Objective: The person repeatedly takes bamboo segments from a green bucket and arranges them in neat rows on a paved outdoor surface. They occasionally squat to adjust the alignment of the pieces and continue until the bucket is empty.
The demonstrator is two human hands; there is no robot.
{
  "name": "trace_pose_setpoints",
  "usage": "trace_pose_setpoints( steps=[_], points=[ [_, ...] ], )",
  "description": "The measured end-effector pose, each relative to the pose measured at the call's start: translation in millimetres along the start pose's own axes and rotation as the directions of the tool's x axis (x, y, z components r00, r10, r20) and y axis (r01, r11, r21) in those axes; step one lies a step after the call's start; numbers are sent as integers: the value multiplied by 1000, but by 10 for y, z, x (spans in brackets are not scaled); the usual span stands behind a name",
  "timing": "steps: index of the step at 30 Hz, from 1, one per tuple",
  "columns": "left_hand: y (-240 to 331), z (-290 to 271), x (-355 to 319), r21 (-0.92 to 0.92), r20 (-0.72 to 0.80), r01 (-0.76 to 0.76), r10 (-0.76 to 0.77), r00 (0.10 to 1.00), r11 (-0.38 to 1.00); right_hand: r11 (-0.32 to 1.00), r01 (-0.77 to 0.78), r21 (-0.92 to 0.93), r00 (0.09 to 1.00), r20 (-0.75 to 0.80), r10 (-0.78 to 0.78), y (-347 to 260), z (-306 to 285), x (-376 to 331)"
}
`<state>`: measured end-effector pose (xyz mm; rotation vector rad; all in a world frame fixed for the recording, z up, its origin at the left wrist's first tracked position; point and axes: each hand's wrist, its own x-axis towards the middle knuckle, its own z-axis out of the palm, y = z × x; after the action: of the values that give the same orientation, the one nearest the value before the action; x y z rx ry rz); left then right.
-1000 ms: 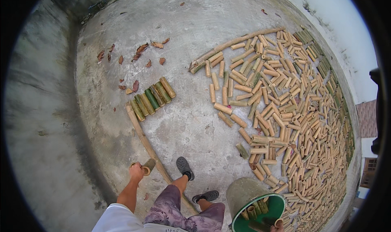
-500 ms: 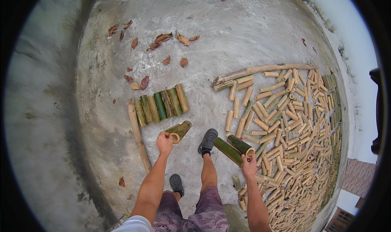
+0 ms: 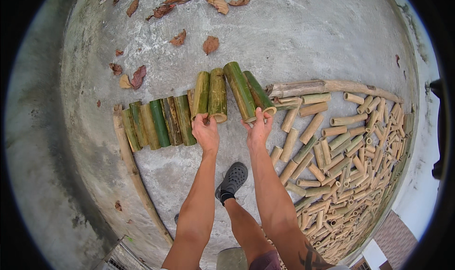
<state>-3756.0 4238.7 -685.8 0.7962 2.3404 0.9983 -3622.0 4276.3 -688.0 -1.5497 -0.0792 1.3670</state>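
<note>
My left hand (image 3: 205, 131) grips the near ends of two green bamboo tubes side by side, a plain green bamboo tube (image 3: 201, 93) and a mottled bamboo tube (image 3: 218, 92). In my right hand (image 3: 258, 127) are two more, a long green bamboo tube (image 3: 240, 91) and a darker bamboo tube (image 3: 258, 92), spread in a V with their far ends tilted left. All are held near the right end of a row of upright-pointing green bamboo tubes (image 3: 158, 123) on the concrete. One tube of that row is mostly hidden behind those in my left hand.
A bamboo pole (image 3: 135, 170) runs along the row's left side. To the right spreads a large bed of cut pale bamboo pieces (image 3: 348, 199), bordered at its far side by another pole (image 3: 327, 86). Dry leaves (image 3: 177, 0) lie beyond on the concrete floor (image 3: 303, 37).
Both hands have moved forward and closer together, carrying the tubes from near my feet to the row's right end. My view has shifted nearer the row.
</note>
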Motion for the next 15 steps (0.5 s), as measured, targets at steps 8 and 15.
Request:
trace_pose_setpoints(
  steps=[8, 15],
  points=[
    [-813, 396, -753, 8, 80, 297, -297, 951, 955, 954, -230, 191, 972, -1, 235, 895, -673, 93],
    [-1149, 56, -1099, 386, 350, 116, -262, 900, 915, 839, -297, -457, 954, -95, 286, 851, -1155, -29]
  ],
)
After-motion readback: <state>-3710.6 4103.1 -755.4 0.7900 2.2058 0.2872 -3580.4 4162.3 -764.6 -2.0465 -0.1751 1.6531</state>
